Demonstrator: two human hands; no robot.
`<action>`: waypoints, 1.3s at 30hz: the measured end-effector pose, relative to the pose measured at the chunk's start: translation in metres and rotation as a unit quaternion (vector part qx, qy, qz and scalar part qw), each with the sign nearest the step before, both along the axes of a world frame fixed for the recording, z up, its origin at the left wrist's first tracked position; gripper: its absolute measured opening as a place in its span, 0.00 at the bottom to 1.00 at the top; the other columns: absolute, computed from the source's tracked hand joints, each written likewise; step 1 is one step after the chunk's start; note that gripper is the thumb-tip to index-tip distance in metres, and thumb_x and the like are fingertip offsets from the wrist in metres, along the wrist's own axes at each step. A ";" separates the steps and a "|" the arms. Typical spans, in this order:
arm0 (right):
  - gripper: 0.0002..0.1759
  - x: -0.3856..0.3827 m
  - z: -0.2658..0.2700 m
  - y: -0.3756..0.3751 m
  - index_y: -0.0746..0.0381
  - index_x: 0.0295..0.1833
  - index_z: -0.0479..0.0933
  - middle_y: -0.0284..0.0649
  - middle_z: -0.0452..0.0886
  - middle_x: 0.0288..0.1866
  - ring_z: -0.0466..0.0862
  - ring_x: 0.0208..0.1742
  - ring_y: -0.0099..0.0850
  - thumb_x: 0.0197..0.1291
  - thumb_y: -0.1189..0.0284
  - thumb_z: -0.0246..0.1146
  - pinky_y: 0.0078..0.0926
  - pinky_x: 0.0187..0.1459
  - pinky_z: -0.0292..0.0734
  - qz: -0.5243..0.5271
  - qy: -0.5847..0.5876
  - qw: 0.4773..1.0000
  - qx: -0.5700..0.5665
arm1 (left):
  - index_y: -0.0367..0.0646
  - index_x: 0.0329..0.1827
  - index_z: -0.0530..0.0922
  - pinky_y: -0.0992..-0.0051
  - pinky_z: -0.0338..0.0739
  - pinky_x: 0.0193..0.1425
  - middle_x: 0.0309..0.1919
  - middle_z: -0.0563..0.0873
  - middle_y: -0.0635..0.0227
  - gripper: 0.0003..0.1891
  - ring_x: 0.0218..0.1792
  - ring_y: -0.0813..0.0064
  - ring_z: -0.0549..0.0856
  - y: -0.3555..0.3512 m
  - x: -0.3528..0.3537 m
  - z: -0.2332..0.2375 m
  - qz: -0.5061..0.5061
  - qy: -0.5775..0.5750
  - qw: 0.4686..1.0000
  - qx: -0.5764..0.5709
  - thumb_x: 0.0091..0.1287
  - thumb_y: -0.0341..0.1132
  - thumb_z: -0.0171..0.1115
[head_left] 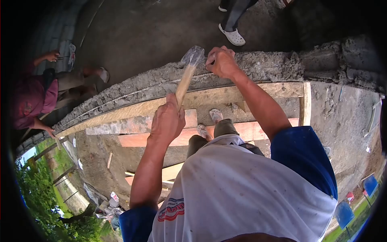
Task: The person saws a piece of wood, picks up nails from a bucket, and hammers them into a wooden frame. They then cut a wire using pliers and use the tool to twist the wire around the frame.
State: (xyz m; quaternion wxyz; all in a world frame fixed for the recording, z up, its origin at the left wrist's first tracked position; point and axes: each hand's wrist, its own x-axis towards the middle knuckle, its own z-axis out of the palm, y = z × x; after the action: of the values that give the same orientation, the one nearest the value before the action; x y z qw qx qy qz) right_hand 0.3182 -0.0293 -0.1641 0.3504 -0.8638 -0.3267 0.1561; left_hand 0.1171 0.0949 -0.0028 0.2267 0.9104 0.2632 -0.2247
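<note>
My left hand (167,120) is wrapped round the wooden handle of a hammer (186,82). Its grey, worn metal head points away from me, over the rough top of the concrete wall (266,66). Just right of the hammer head, my right hand (222,62) is closed in a pinch at the wall's top; whatever its fingers hold is hidden. A long wooden board (209,96) runs along the near side of the wall, beneath both forearms.
At left, a co-worker in a maroon shirt (34,99) has one hand by the wall's end. Another person's white clog (232,35) stands on the grey floor beyond. Planks (161,139) lie below, around my feet (215,115). A wooden post (306,104) meets the board at right.
</note>
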 end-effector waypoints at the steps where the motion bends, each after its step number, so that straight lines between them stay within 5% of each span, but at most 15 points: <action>1: 0.02 0.000 0.001 0.001 0.55 0.26 0.85 0.32 0.81 0.46 0.73 0.55 0.40 0.43 0.71 0.71 0.49 0.63 0.57 -0.004 0.005 1.000 -0.005 | 0.33 0.58 0.67 0.50 0.76 0.46 0.36 0.83 0.37 0.20 0.41 0.37 0.83 0.007 0.000 -0.019 -0.021 0.006 1.000 0.008 0.68 0.34 0.58; 5: 0.03 -0.001 0.006 0.000 0.55 0.29 0.85 0.34 0.80 0.46 0.72 0.56 0.42 0.45 0.71 0.70 0.57 0.65 0.56 0.012 -0.002 1.000 0.001 | 0.35 0.57 0.68 0.52 0.76 0.49 0.39 0.83 0.39 0.20 0.45 0.38 0.82 0.015 -0.006 -0.015 -0.010 0.013 1.000 0.019 0.67 0.35 0.59; 11: 0.06 -0.012 0.038 0.014 0.63 0.35 0.84 0.46 0.77 0.49 0.71 0.59 0.46 0.52 0.80 0.62 0.76 0.67 0.49 0.133 -0.178 0.959 -0.178 | 0.34 0.55 0.69 0.51 0.76 0.47 0.36 0.84 0.38 0.18 0.43 0.38 0.83 0.016 -0.056 -0.021 0.084 -0.051 0.995 -0.026 0.65 0.34 0.60; 15: 0.07 -0.016 0.047 0.015 0.72 0.36 0.78 0.46 0.74 0.48 0.72 0.57 0.44 0.50 0.84 0.59 0.72 0.68 0.54 0.192 -0.237 0.935 -0.181 | 0.34 0.55 0.70 0.52 0.77 0.47 0.36 0.84 0.39 0.19 0.42 0.39 0.84 0.015 -0.087 -0.033 0.124 -0.079 0.986 -0.078 0.64 0.33 0.61; 19: 0.06 -0.012 0.042 0.014 0.72 0.38 0.78 0.49 0.76 0.48 0.72 0.61 0.46 0.57 0.82 0.56 0.68 0.70 0.54 0.219 -0.230 0.935 -0.159 | 0.36 0.46 0.70 0.75 0.71 0.16 0.19 0.76 0.67 0.11 0.14 0.80 0.76 0.020 -0.122 -0.069 0.141 -0.160 0.971 -0.112 0.63 0.29 0.60; 22: 0.08 -0.008 0.039 0.017 0.70 0.41 0.77 0.49 0.76 0.46 0.71 0.62 0.47 0.62 0.77 0.55 0.67 0.69 0.55 0.220 -0.151 0.953 -0.144 | 0.36 0.45 0.69 0.74 0.72 0.17 0.18 0.75 0.68 0.11 0.15 0.79 0.76 0.021 -0.136 -0.078 0.127 -0.202 0.962 -0.136 0.64 0.27 0.60; 25: 0.06 -0.010 0.018 0.017 0.62 0.41 0.75 0.43 0.75 0.41 0.75 0.49 0.41 0.66 0.70 0.56 0.51 0.54 0.68 0.190 -0.223 0.954 -0.059 | 0.37 0.45 0.69 0.75 0.71 0.17 0.19 0.74 0.70 0.10 0.15 0.80 0.75 0.018 -0.139 -0.075 0.155 -0.178 0.956 -0.174 0.64 0.27 0.59; 28: 0.06 -0.026 0.094 -0.013 0.62 0.44 0.72 0.42 0.76 0.33 0.76 0.37 0.38 0.67 0.70 0.54 0.42 0.42 0.71 0.099 -0.011 0.993 0.058 | 0.37 0.45 0.69 0.76 0.70 0.17 0.20 0.74 0.70 0.10 0.15 0.81 0.74 0.024 -0.147 -0.078 0.126 -0.200 0.952 -0.195 0.65 0.26 0.59; 29: 0.05 -0.030 0.107 -0.035 0.62 0.45 0.70 0.35 0.74 0.26 0.74 0.27 0.30 0.67 0.73 0.52 0.30 0.34 0.71 0.067 -0.015 0.993 0.100 | 0.35 0.44 0.72 0.68 0.76 0.31 0.25 0.80 0.59 0.11 0.24 0.72 0.80 0.015 -0.138 -0.051 0.197 -0.127 0.947 -0.220 0.64 0.28 0.62; 31: 0.09 -0.041 0.126 -0.090 0.63 0.49 0.74 0.27 0.73 0.26 0.72 0.29 0.16 0.66 0.77 0.52 0.19 0.33 0.70 0.011 0.008 0.977 0.213 | 0.35 0.44 0.72 0.69 0.75 0.29 0.24 0.79 0.60 0.10 0.22 0.73 0.79 0.017 -0.144 -0.059 0.169 -0.131 0.952 -0.218 0.64 0.28 0.62; 35: 0.12 -0.071 0.125 -0.174 0.68 0.50 0.81 0.31 0.80 0.32 0.77 0.35 0.17 0.68 0.72 0.59 0.18 0.40 0.74 -0.195 0.128 0.954 0.188 | 0.35 0.44 0.72 0.68 0.75 0.31 0.23 0.78 0.62 0.11 0.23 0.72 0.79 0.014 -0.136 -0.053 0.155 -0.116 0.943 -0.272 0.63 0.29 0.62; 38: 0.12 -0.087 0.074 -0.189 0.65 0.44 0.84 0.36 0.83 0.31 0.82 0.35 0.23 0.63 0.67 0.66 0.26 0.40 0.77 -0.207 0.196 0.927 0.243 | 0.35 0.47 0.72 0.66 0.76 0.34 0.23 0.78 0.63 0.14 0.26 0.69 0.80 0.019 -0.125 -0.062 0.029 -0.158 0.957 -0.242 0.62 0.30 0.64; 39: 0.11 -0.091 0.061 -0.187 0.65 0.43 0.84 0.37 0.84 0.31 0.82 0.35 0.26 0.63 0.67 0.66 0.27 0.40 0.77 -0.206 0.124 0.944 0.228 | 0.36 0.49 0.72 0.65 0.76 0.38 0.24 0.79 0.60 0.17 0.29 0.65 0.81 0.017 -0.115 -0.056 0.027 -0.135 0.959 -0.248 0.60 0.32 0.65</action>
State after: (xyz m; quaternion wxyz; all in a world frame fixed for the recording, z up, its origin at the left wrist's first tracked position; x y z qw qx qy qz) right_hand 0.2274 -0.2161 -0.1028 0.6001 -0.7830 -0.1227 0.1083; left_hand 0.0017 0.1118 -0.0586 0.4850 0.8398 0.1910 -0.1518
